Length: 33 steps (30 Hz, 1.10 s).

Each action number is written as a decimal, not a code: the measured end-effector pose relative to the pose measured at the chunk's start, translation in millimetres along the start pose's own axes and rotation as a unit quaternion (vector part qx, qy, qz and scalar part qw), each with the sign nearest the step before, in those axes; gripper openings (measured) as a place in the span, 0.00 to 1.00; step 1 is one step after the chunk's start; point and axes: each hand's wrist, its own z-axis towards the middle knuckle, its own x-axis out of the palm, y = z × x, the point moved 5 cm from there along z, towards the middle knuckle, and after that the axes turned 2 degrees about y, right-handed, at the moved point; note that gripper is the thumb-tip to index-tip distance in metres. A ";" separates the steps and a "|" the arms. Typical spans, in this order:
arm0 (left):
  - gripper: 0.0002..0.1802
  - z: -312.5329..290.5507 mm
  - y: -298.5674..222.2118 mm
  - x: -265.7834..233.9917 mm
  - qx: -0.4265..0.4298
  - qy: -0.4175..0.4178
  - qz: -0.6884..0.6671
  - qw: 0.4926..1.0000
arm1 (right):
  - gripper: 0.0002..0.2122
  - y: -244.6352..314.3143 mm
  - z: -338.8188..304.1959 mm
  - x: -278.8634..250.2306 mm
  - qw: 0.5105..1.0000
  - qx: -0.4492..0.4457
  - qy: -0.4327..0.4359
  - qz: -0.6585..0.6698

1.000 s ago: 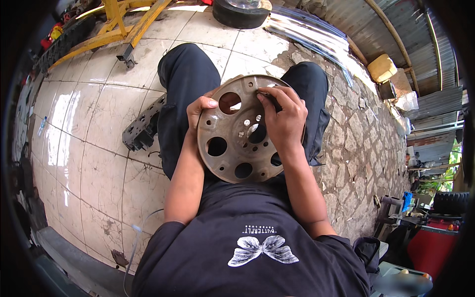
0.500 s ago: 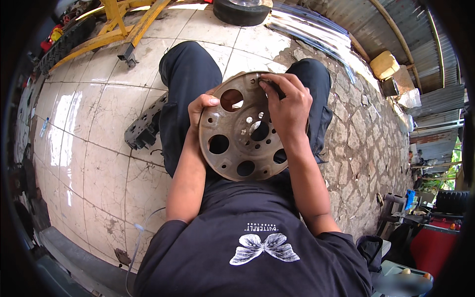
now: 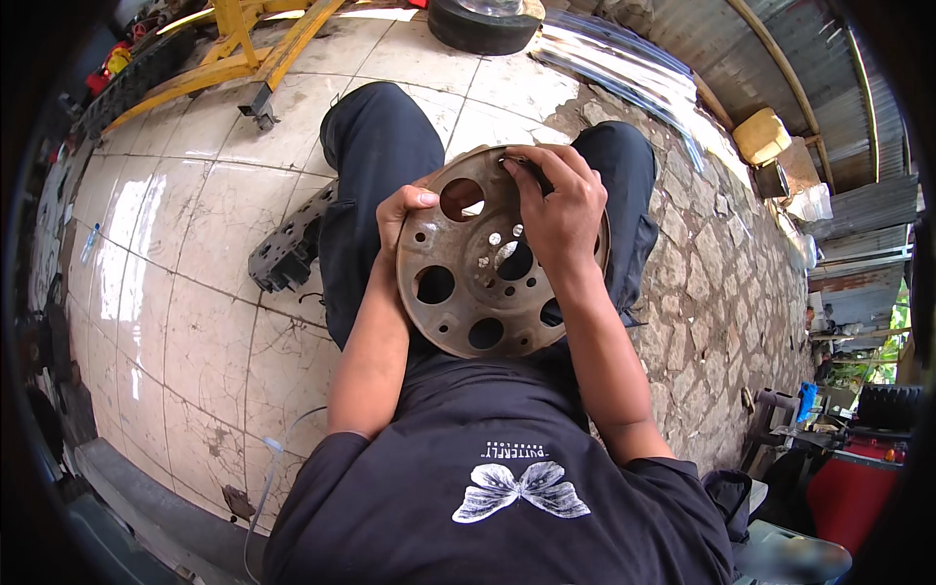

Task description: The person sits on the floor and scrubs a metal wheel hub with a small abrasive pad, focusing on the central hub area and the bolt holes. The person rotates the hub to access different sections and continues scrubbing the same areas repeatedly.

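Perforated metal disc (image 3: 458,249): being held over the thighs (image 3: 356,234) | left hand (image 3: 398,216): gripping the rim, thumb on the face | right hand (image 3: 565,210): poising fingertips at the upper edge; I cannot tell whether they are pinching anything | technique: bracing the rim, working lightly

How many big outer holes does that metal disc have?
4 show on the metal disc: upper-left hole, left hole, bottom hole, and lower-right hole, partly covered. The right hand may hide more.

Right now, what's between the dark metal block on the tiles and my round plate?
In the head view, your left trouser leg and forearm separate block from plate.
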 end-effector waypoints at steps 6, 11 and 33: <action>0.45 -0.7 3.1 -8.1 0.001 0.011 -0.022 1.000 | 0.07 8.8 -19.9 -9.2 0.999 -0.030 0.038 -0.019; 0.44 1.4 3.6 -9.4 0.004 0.008 -0.015 1.000 | 0.07 24.9 4.3 4.7 0.993 -0.078 0.049 -0.074; 0.41 4.2 5.0 -16.5 0.005 0.038 -0.002 0.999 | 0.05 28.0 3.7 13.7 0.994 -0.048 0.033 -0.088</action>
